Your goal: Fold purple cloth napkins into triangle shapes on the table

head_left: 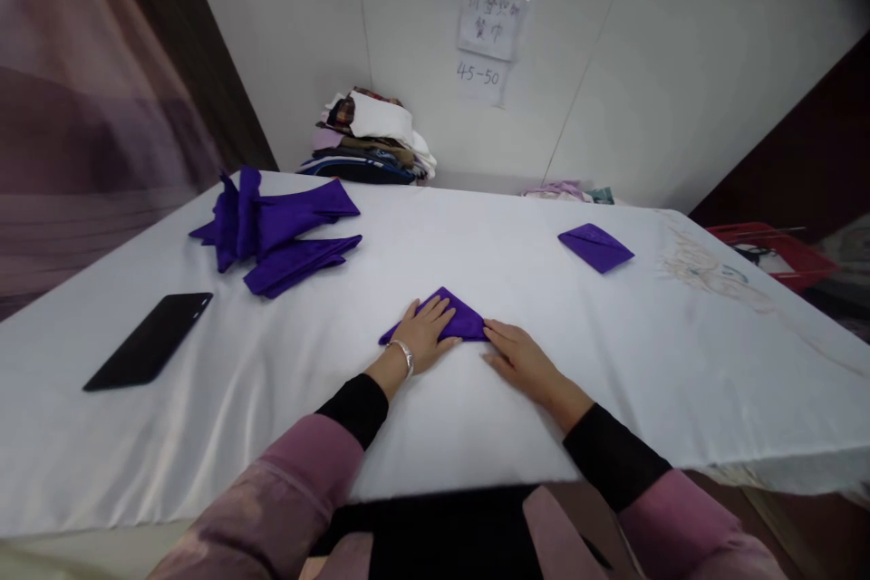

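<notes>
A purple cloth napkin (467,323), folded into a triangle, lies on the white-covered table in front of me, its long edge towards me. Across its left part my left hand (422,335) rests flat, fingers spread, a silver bracelet on the wrist. My right hand (523,362) touches the napkin's right corner with outstretched fingertips, the thumb apart and lower down. Further off to the right sits a second purple napkin (596,248), folded into a flat diamond-like shape. At the left lie several loose, crumpled purple napkins (285,227).
A black flat slab like a tablet (149,340) lies at the left of the white tablecloth (285,435). Folded clothes (373,136) are stacked by the wall, under a paper sign (489,18). A red basket (775,249) stands beyond the table's right edge.
</notes>
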